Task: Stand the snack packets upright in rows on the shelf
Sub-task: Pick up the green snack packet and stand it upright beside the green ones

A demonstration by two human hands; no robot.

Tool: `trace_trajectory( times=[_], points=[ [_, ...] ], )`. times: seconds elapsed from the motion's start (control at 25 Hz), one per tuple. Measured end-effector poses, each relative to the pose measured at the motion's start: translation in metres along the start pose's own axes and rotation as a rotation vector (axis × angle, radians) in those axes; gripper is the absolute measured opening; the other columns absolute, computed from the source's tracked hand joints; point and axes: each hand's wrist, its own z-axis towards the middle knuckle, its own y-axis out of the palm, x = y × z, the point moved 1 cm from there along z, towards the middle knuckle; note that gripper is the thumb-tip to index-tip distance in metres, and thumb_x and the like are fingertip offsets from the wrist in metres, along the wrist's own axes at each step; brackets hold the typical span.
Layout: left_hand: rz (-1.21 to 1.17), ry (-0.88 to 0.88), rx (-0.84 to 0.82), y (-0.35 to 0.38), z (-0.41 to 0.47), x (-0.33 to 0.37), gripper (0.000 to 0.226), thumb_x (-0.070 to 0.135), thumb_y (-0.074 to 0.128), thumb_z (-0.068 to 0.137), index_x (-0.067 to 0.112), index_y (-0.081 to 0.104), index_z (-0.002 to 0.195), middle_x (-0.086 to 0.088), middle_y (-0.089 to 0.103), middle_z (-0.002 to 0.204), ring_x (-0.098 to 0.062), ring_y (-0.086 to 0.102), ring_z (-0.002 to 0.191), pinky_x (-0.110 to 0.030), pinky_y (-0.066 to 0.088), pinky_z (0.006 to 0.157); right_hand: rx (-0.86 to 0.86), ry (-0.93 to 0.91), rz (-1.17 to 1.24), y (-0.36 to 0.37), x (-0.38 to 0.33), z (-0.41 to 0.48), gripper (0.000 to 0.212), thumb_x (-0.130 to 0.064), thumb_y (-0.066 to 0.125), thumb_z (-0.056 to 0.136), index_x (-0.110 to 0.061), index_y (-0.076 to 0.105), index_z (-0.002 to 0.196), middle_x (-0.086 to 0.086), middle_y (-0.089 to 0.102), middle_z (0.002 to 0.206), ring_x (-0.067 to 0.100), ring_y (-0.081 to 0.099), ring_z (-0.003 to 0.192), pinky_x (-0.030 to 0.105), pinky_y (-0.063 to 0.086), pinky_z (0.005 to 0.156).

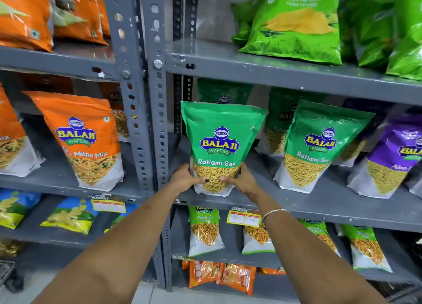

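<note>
I hold the green Ratlami Sev packet (pixel 220 148) low on both sides, my left hand (pixel 186 178) and right hand (pixel 242 180) closed around its base. It stands at the front edge of the middle shelf (pixel 319 203), near the left upright. The film looks slick and soft, the fill light and crushable, so gripping the firm bottom seems best.

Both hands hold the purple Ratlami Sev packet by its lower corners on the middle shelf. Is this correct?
Not quite: the Ratlami Sev packet is green, not purple, as the head view shows. The left hand and right hand do hold it by its lower corners on the middle shelf.
</note>
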Motion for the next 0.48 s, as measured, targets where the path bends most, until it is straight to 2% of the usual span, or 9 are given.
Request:
trace_trajectory(
  times=[0.04, 0.08, 0.16, 0.24, 0.48],
  points=[
    [0.024, -0.004, 0.007, 0.0, -0.005, 0.0, 0.062, 0.019, 0.08, 0.07, 0.004, 0.055, 0.124, -0.014, 0.062, 0.129, -0.028, 0.057, 0.119, -0.042, 0.045, 0.103, -0.003, -0.01, -0.002, 0.0, 0.001, -0.005, 0.075, 0.0, 0.076, 0.073, -0.004, 0.035, 0.136, 0.014, 0.053, 0.136, 0.014, 0.05, 0.106, 0.005, 0.048, 0.068],
    [0.04, -0.004, 0.011, 0.0, -0.01, 0.001, 0.063, 0.021, 0.08, 0.069, 0.005, 0.055, 0.124, -0.013, 0.062, 0.129, -0.028, 0.057, 0.119, -0.04, 0.045, 0.103, -0.006, -0.014, -0.002, -0.001, 0.002, -0.009, 0.076, -0.001, 0.076, 0.073, -0.004, 0.035, 0.136, 0.014, 0.054, 0.136, 0.014, 0.05, 0.106, 0.005, 0.048, 0.072],
    [0.05, 0.003, 0.01, 0.001, -0.018, 0.001, 0.063, 0.021, 0.081, 0.069, 0.005, 0.055, 0.124, -0.014, 0.061, 0.13, -0.028, 0.057, 0.119, -0.039, 0.046, 0.102, -0.018, -0.005, -0.012, -0.002, 0.002, -0.015, 0.077, -0.003, 0.077, 0.072, -0.006, 0.035, 0.137, 0.012, 0.053, 0.137, 0.013, 0.05, 0.108, 0.02, 0.046, 0.089],
    [0.064, 0.001, 0.007, 0.001, -0.022, 0.002, 0.063, 0.02, 0.08, 0.069, 0.005, 0.055, 0.125, -0.015, 0.061, 0.131, -0.029, 0.057, 0.12, -0.04, 0.045, 0.103, -0.027, -0.003, -0.016, -0.002, 0.004, -0.017, 0.078, -0.005, 0.078, 0.072, -0.007, 0.035, 0.137, 0.012, 0.053, 0.138, 0.014, 0.049, 0.11, 0.03, 0.043, 0.098],
    [0.095, 0.003, -0.021, 0.0, -0.024, 0.004, 0.062, 0.022, 0.077, 0.073, 0.009, 0.052, 0.128, -0.012, 0.058, 0.135, -0.028, 0.054, 0.123, -0.035, 0.043, 0.102, -0.025, 0.005, -0.023, -0.001, 0.003, -0.016, 0.078, -0.005, 0.077, 0.072, -0.007, 0.035, 0.137, 0.012, 0.052, 0.139, 0.018, 0.051, 0.115, 0.031, 0.042, 0.099]
  ],
)
